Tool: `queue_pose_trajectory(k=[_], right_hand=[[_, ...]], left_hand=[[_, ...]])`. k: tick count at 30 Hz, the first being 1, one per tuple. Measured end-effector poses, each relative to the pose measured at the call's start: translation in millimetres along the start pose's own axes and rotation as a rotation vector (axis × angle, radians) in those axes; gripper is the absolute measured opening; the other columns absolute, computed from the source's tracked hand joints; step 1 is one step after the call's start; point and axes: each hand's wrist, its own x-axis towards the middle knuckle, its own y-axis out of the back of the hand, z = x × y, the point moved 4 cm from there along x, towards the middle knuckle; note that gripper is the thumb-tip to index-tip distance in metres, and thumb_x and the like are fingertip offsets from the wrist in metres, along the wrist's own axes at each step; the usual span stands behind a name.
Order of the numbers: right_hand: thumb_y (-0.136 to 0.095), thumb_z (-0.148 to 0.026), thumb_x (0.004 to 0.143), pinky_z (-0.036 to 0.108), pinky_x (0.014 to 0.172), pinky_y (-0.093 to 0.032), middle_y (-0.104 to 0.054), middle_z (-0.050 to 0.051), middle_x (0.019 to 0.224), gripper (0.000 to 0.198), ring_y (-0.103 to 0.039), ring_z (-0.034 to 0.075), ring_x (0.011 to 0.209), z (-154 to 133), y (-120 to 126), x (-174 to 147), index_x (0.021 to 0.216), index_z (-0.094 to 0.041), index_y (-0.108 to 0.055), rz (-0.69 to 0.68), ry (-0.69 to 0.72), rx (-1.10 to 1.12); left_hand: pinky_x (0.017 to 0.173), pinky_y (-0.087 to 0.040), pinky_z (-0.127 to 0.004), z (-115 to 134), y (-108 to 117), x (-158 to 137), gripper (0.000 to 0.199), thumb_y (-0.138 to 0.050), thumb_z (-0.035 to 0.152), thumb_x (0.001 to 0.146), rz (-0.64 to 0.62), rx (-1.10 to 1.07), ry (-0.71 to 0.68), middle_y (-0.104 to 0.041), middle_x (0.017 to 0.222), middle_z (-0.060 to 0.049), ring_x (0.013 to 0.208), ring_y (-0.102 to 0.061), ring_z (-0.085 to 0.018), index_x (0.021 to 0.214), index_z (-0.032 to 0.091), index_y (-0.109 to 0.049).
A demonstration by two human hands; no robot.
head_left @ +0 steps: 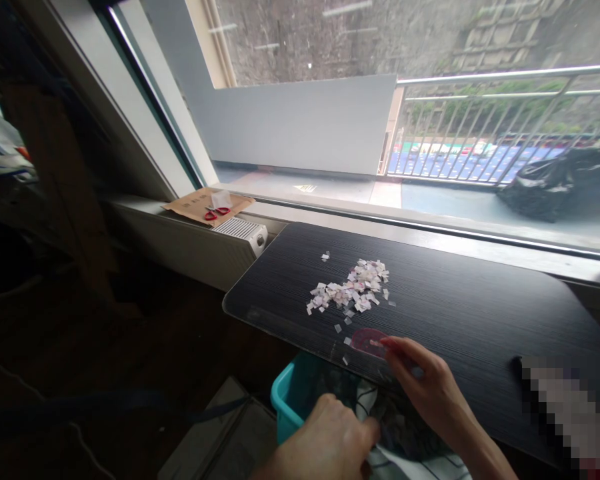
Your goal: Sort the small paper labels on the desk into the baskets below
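Observation:
My right hand is over the front edge of the black table, thumb and fingers pinched on the end of a flat, see-through pink piece with a rounded edge. This piece lies close to the tabletop; its exact kind is unclear. Just beyond it spreads a pile of small white and pinkish paper bits, with several strays around it. Below the edge, my left hand is closed, knuckles up, at a teal bin. Whatever its fingers hold is hidden.
Scissors with red handles lie on a brown envelope on the sill above a radiator. A pixelated object rests at the table's right. Behind stands a large window, with a railing and black bag outside.

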Motion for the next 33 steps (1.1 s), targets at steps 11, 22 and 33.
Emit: queue_pose_trajectory(k=[11, 22, 33], right_hand=[[-0.050, -0.035, 0.086, 0.022, 0.066, -0.049, -0.071, 0.004, 0.090, 0.025, -0.065, 0.016, 0.078, 5, -5, 6, 0.097, -0.020, -0.067, 0.028, -0.027, 0.005], [-0.050, -0.033, 0.084, 0.024, 0.072, -0.052, -0.073, 0.005, 0.091, 0.025, -0.067, 0.019, 0.082, 3, -3, 3, 0.097, -0.020, -0.068, -0.008, -0.041, -0.032], [-0.051, -0.038, 0.084, 0.025, 0.070, -0.052, -0.073, 0.005, 0.092, 0.029, -0.067, 0.019, 0.080, 6, -13, 11, 0.099, -0.019, -0.068, 0.032, -0.050, 0.021]], left_hand=[[0.072, -0.047, -0.038, -2, 0, -1, 0.023, -0.050, 0.020, 0.076, 0.017, 0.026, 0.021, -0.069, 0.077, -0.011, 0.074, -0.066, -0.028, 0.095, 0.015, -0.062], [0.070, -0.047, -0.037, -7, -2, 0, 0.023, -0.052, 0.027, 0.078, 0.054, -0.004, 0.014, -0.069, 0.075, -0.011, 0.072, -0.065, -0.027, 0.095, 0.016, -0.063], [0.069, -0.046, -0.035, -4, 3, -6, 0.024, -0.052, 0.026, 0.078, 0.012, 0.010, 0.063, -0.069, 0.078, -0.011, 0.078, -0.064, -0.028, 0.097, 0.016, -0.064]])
